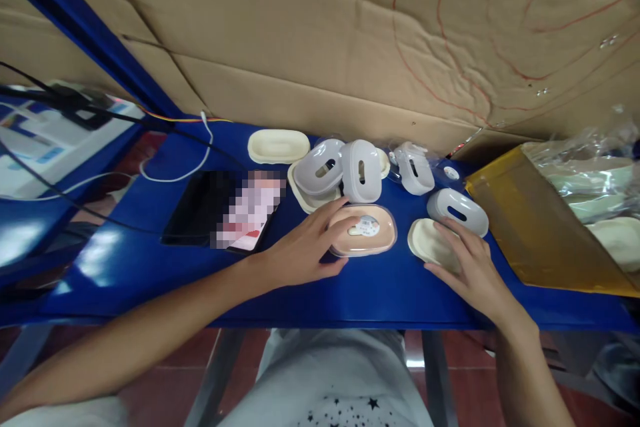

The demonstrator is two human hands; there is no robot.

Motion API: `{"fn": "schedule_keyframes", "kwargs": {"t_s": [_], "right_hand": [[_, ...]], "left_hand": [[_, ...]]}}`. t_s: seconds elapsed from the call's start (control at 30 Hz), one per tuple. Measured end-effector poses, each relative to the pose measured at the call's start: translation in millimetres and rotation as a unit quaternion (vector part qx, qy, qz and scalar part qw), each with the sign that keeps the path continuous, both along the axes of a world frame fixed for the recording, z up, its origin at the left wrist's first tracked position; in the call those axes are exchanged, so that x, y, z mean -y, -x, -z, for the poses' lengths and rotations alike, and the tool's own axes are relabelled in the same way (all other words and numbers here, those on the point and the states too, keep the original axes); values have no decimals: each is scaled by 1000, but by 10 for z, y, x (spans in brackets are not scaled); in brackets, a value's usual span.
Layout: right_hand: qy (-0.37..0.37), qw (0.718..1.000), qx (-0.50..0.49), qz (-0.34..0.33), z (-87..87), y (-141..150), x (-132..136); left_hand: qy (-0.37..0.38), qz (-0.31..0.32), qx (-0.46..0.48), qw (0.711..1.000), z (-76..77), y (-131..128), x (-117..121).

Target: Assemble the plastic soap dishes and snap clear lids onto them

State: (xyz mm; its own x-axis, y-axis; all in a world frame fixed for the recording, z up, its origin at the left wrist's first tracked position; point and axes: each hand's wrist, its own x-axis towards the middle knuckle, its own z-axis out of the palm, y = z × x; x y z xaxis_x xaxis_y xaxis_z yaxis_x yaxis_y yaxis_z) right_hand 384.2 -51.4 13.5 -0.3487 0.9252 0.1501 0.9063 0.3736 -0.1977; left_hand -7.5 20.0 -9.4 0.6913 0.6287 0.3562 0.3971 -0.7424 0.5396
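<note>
My left hand (307, 243) grips the left end of a pink oval box (384, 233), which has a clear cover and a round white label on top. One finger reaches towards the label, and the others lie along the box's edges. To the right, my right hand (473, 263) is curled over a cream oval dish (430, 240), with fingertips on its top and near side. Just behind that dish sits a grey-white oval shell (465, 210) with a slot. Two more slotted shells, one on the left (317, 167) and one upright (363, 177), stand behind the pink box.
A phone (250, 210) lies left, its screen blurred out. Behind are a cream tray (279, 145) and a plastic-wrapped slotted shell (416, 170). A cardboard box (525, 227) of bagged pieces stands right. Cables and a power strip (30, 147) are far left; cardboard (300, 33) walls the back.
</note>
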Motion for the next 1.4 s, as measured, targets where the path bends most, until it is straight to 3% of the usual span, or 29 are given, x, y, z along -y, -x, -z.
{"fn": "schedule_keyframes", "kwargs": {"t_s": [0.17, 0.3, 0.4, 0.47, 0.53, 0.63, 0.77, 0.97, 1.17, 1.4], "right_hand": [[26, 999, -26, 39, 169, -102, 212], [56, 996, -69, 0, 121, 30, 300], [61, 992, -110, -17, 34, -27, 233], [20, 992, -119, 21, 34, -178, 95], [-26, 991, -101, 84, 98, -376, -86], [-11, 988, -55, 147, 243, -638, -325], [14, 987, -93, 133, 288, -711, -381], [-4, 976, -190, 111, 143, -226, 174], [31, 971, -188, 143, 199, 421, 827], [2, 979, -90, 182, 391, 907, 1031]], "left_hand": [[-139, -3, 25, 990, -82, -46, 119], [-233, 71, 65, 968, -167, -179, 409], [-236, 156, 14, 959, -160, -387, 617], [-241, 184, -7, 953, -110, -551, 683], [-236, 172, -35, 956, -38, -696, 693], [-194, 133, -82, 969, 71, -812, 668], [-161, 116, -109, 974, 158, -768, 674], [-137, 68, -93, 984, 143, -737, 657], [-128, 26, -15, 991, 120, -780, 592], [-102, 35, 2, 994, 200, -791, 594]]}}
